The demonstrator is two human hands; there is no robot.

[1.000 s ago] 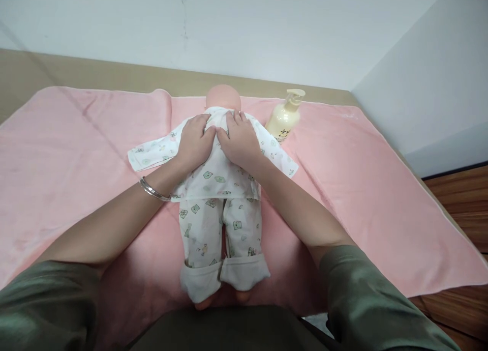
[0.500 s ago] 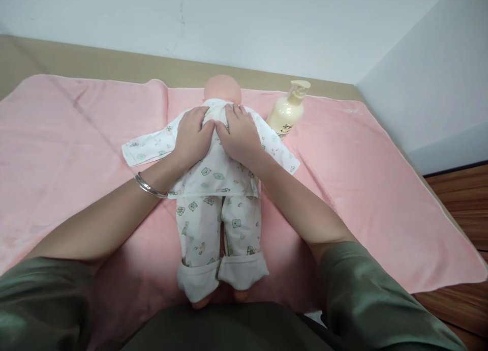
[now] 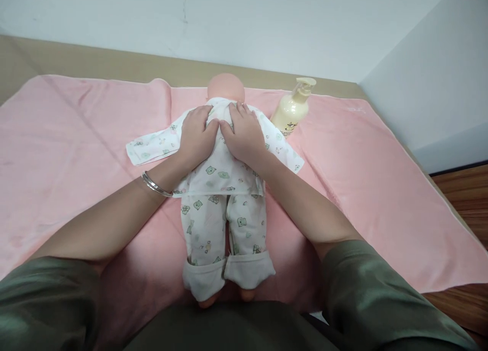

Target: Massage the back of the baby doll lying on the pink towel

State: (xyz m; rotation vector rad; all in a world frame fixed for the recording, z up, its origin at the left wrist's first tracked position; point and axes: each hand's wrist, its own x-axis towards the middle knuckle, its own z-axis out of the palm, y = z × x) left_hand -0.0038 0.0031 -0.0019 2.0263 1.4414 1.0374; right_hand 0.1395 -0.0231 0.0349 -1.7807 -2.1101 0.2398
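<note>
A doll [image 3: 225, 88] in a white printed shirt [image 3: 219, 175] and white printed trousers [image 3: 246, 229] with turned-up cuffs lies on a pink cloth [image 3: 366, 188], the back of its head showing. My left hand [image 3: 198, 135] rests flat on the left of its upper back, fingers toward the shoulder. On the right side of the back lies my right hand [image 3: 245, 136], also open, its thumb close to the left thumb. Neither hand grasps anything. Two feet poke out of the cuffs near my body.
Right of the doll's shoulder, a cream pump bottle [image 3: 292, 109] stands on the cloth. A tan table edge [image 3: 152, 68] runs along the pale wall [image 3: 244, 25] behind. Brown wood [image 3: 463, 191] shows at the far right.
The view has shifted slightly, so the doll, the bottle and my hands appear a little further right. Both hands keep their places on the doll's back.
</note>
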